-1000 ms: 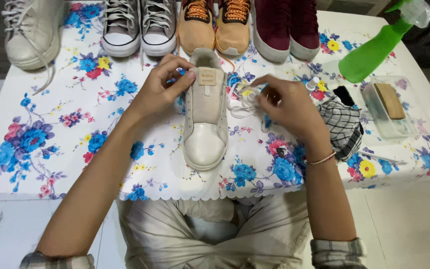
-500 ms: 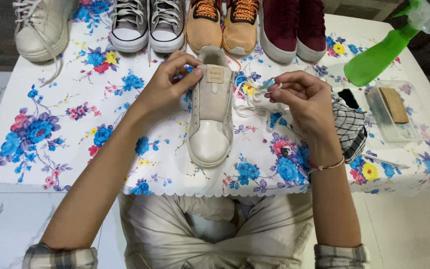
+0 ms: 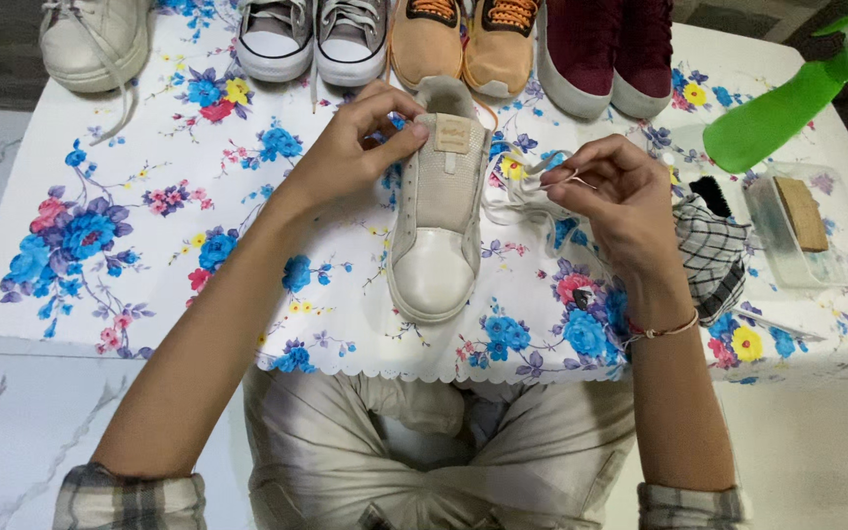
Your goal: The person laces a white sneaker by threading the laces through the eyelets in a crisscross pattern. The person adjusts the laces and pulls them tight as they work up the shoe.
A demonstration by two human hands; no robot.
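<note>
A beige sneaker [image 3: 436,245] without laces lies on the floral cloth [image 3: 149,236], toe toward me. My left hand [image 3: 350,147] grips the sneaker's upper left side by the tongue. My right hand [image 3: 610,196] pinches the end of a white shoelace [image 3: 517,191], which lies bunched on the cloth just right of the sneaker.
Along the far edge stand a white sneaker [image 3: 90,39], a grey pair [image 3: 311,34], a tan pair [image 3: 463,39] and a maroon pair [image 3: 606,54]. A green spray bottle [image 3: 782,108], a clear tray with a brush [image 3: 802,221] and a checked cloth [image 3: 714,260] sit at right.
The view has shifted slightly. My right hand has drawn the shoelace end a little up and away from the sneaker; my left hand stays on the sneaker.
</note>
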